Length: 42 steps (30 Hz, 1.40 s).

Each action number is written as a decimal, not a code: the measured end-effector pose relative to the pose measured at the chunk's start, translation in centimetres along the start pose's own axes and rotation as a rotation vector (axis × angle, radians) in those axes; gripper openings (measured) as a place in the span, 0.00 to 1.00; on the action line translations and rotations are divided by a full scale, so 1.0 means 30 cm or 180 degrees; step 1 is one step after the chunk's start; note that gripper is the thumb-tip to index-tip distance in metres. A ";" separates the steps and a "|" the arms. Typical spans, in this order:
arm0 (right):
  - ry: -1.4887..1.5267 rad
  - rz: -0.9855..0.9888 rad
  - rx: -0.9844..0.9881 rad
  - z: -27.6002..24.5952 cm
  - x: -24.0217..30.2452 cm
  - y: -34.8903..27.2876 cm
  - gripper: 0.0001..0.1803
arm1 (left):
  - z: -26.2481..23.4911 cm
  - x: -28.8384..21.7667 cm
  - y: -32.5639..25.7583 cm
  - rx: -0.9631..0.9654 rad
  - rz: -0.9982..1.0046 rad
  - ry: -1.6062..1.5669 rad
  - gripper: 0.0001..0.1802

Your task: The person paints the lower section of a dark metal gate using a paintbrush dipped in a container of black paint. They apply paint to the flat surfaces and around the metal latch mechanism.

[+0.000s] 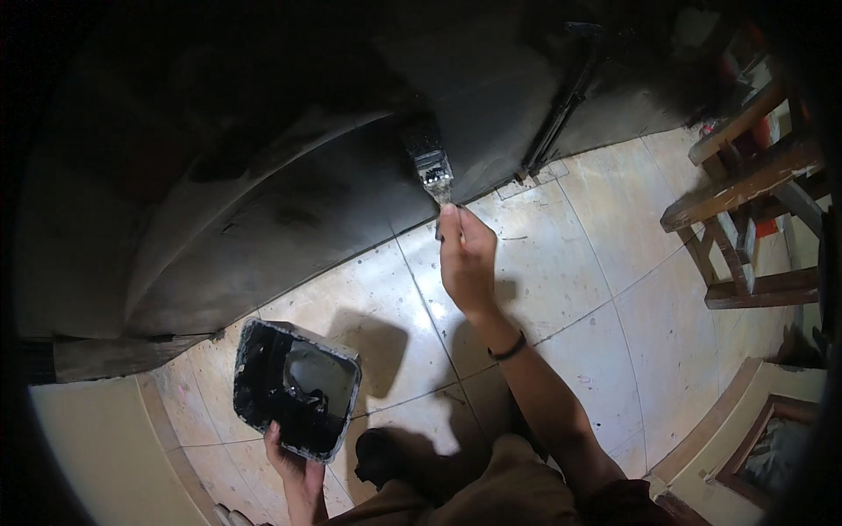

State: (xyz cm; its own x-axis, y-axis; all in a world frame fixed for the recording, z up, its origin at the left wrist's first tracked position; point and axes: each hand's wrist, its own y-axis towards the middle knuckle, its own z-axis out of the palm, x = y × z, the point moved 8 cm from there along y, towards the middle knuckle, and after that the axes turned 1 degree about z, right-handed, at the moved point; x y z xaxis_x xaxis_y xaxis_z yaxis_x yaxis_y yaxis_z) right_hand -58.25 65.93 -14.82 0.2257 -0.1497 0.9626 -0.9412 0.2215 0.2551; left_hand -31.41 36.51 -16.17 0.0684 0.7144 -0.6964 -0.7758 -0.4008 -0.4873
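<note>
My right hand point(465, 254) is closed round the handle of a paintbrush point(433, 168), its bristles up against a dark door or panel point(342, 188). The brush has a metal ferrule smeared with paint, and the surface around the bristles looks black. Low on the left, my left hand point(296, 465) grips the near rim of a squarish paint bucket point(353, 386), thumb over the edge. Black paint coats the bucket's inside, with a paler patch on one side. The fingers under the bucket are partly hidden.
Spotted, light floor tiles point(561, 351) run along the panel's foot. A dark metal bar point(561, 114) stands against the panel on the right. Wooden frames or a ladder point(737, 193) stand at the far right. A framed picture point(763, 451) is at the lower right.
</note>
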 end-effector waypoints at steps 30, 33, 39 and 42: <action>-0.0928 0.0287 0.0351 0.042 -0.205 -0.231 0.23 | 0.048 -0.029 -0.033 0.0063 -0.0060 0.0109 0.31; -0.0219 0.0030 0.0635 0.083 0.109 -0.163 0.23 | 0.003 -0.017 -0.029 -0.0023 -0.0131 0.0032 0.31; -0.0743 0.0038 0.0254 0.136 -0.240 -0.145 0.18 | 0.042 -0.015 -0.020 0.0058 -0.0140 0.0001 0.31; -0.0969 0.0878 0.0467 0.103 -0.465 -0.274 0.24 | 0.021 -0.005 -0.021 -0.0048 -0.0110 -0.0016 0.31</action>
State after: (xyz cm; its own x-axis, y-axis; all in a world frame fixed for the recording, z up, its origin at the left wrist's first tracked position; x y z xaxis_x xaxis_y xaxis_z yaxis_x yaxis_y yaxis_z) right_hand -54.45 63.24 -30.62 -0.1031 -0.3863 0.9166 -0.9866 0.1572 -0.0448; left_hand -31.34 37.01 -15.43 0.0918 0.7309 -0.6762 -0.7635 -0.3843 -0.5190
